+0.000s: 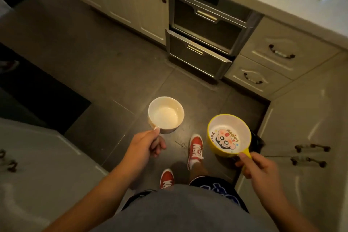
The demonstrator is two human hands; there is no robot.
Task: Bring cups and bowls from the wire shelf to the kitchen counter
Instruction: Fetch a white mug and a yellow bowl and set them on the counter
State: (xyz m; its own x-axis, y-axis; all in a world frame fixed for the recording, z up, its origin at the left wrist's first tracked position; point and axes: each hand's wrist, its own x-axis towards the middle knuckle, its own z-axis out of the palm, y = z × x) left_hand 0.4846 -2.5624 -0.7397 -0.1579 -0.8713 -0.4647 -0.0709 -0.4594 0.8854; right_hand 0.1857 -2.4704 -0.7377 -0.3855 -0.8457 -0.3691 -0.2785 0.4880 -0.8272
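My left hand (146, 144) grips a plain white bowl (166, 115) at its near rim, thumb on top, and holds it level above the dark floor. My right hand (258, 165) is closed on the short yellow handle of a yellow bowl (228, 133) with a white inside and a cartoon face printed on the bottom. Both bowls are empty and upright, side by side at waist height. The white kitchen counter (282, 3) runs across the top right. The wire shelf is out of view.
A steel built-in appliance (205, 30) with a lower drawer slightly pulled out sits under the counter. Cream cabinets (273, 62) with dark handles line the right side and the left edge. Grey floor tiles (113, 73) lie ahead; my red shoes (195, 149) stand on them.
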